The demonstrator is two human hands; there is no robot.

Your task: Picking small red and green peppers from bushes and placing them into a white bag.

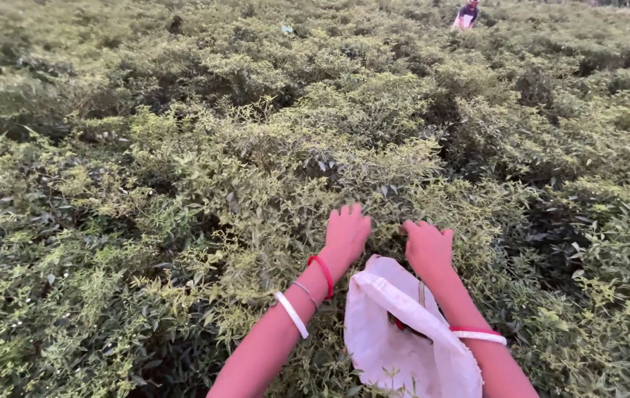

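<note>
Both hands — left hand [346, 234], right hand [428, 249] — fingers buried in leafy bushes [270, 169], grip unclear, white cloth bag [396, 339].

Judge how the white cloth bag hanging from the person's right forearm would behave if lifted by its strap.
The white cloth bag would probably sag and fold, since its sides already crumple. It seems light: it looks mostly slack. Likely not slippery; the fabric looks matte.

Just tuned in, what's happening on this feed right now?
A person is reaching both hands into low green bushes. The left hand and right hand rest on the leafy tops, fingers buried in the foliage. A white cloth bag hangs from the right forearm. Another person is among the bushes far off.
</note>
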